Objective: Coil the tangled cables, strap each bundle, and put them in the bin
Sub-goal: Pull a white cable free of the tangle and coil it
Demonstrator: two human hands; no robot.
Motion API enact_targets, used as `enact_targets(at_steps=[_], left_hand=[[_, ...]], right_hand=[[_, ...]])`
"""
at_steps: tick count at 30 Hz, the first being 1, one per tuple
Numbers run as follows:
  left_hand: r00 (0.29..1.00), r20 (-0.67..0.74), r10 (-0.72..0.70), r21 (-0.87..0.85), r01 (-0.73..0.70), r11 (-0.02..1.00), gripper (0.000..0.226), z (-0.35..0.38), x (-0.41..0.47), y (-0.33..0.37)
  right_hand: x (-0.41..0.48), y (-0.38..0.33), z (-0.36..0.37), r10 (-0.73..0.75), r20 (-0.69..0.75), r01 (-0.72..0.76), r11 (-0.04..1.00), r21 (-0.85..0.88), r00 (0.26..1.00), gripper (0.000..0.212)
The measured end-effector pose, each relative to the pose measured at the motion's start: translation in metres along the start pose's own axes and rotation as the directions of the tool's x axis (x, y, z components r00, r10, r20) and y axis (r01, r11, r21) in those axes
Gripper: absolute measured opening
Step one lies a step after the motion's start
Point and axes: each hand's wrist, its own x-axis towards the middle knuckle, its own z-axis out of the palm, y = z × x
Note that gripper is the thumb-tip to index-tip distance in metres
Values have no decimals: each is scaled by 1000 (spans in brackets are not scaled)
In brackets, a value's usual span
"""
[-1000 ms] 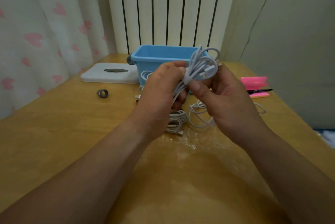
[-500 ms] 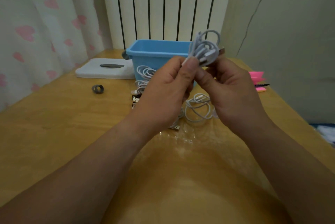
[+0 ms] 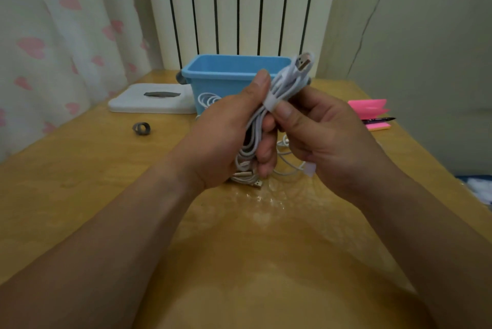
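A coiled white cable bundle is held up in front of the blue bin, with a white strap wrapped round its middle and a USB plug sticking out at its top. My left hand grips the bundle's lower half. My right hand pinches the strap with thumb and forefinger. More loose white cables lie on the table under my hands, and some coils show just in front of the bin.
A rolled grey strap lies on the wooden table at the left. A white flat box sits left of the bin. Pink sticky notes and a black pen are at the right edge. A radiator stands behind.
The bundle has been turned and lowered a little in my hands, so the strap and the USB plug now face me. Both hands stay on it.
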Motion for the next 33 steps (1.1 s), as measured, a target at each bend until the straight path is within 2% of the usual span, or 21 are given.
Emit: enact_targets(at_steps=[3, 5, 6, 8, 10, 11, 13, 16, 19, 20, 21, 24, 27, 30, 32, 33], left_hand=[[994, 75, -84, 4, 84, 996, 69, -3, -1, 3], [995, -26, -91, 184, 95, 978, 74, 1, -3, 5], [993, -107, -49, 302, 80, 950, 72, 3, -4, 5], [972, -213, 98, 463, 12, 886, 50, 4, -4, 3], [957, -200, 210, 548, -69, 834, 22, 4, -3, -2], [951, -173, 256, 623, -96, 776, 17, 4, -1, -6], [929, -116, 351, 798, -123, 590, 25, 5, 3, -18], [883, -105, 457, 933, -72, 354, 23, 9, 6, -28], [847, -109, 520, 969, -27, 247, 19, 9, 9, -29], [845, -110, 523, 964, -38, 264, 21, 10, 10, -30], [848, -127, 515, 945, -56, 324, 25, 9, 11, -30], [892, -246, 379, 765, -62, 642, 29, 4, 12, -22], [963, -217, 160, 431, -52, 901, 31, -3, 7, -11], [996, -74, 50, 129, -40, 991, 34, -3, 3, -5], [1000, -15, 0, -27, 0, 1000, 35, 0, 3, -5], [1000, -10, -21, -51, 21, 999, 36, 2, 3, -5]], right_hand=[[-2, -1, 4, -2, -2, 2, 1000, 7, 1000, 18], [-1, 2, 6, -30, -69, 26, 998, -59, 997, 16], [1, 3, 6, -43, -111, 31, 994, -106, 993, 17], [5, 7, 3, -50, -201, 17, 987, -163, 978, 20], [8, 9, 2, -33, -267, -16, 984, -178, 963, 19], [9, 11, 1, -21, -289, -30, 984, -174, 957, 15], [9, 13, 1, 17, -322, -62, 990, -130, 947, 9], [10, 17, 3, 70, -351, -114, 988, -108, 934, 11], [10, 18, 3, 96, -362, -135, 987, -86, 927, 15], [10, 18, 3, 105, -361, -142, 987, -79, 927, 17], [11, 18, 2, 109, -357, -146, 986, -78, 928, 19], [11, 18, -1, 105, -331, -137, 988, -75, 938, 25], [11, 18, -4, 105, -235, -101, 994, 33, 966, 22], [11, 15, -5, 127, -115, -112, 986, 126, 985, 22], [12, 14, -5, 142, -88, -132, 985, 112, 986, 28], [12, 14, -5, 149, -93, -139, 985, 107, 985, 29]])
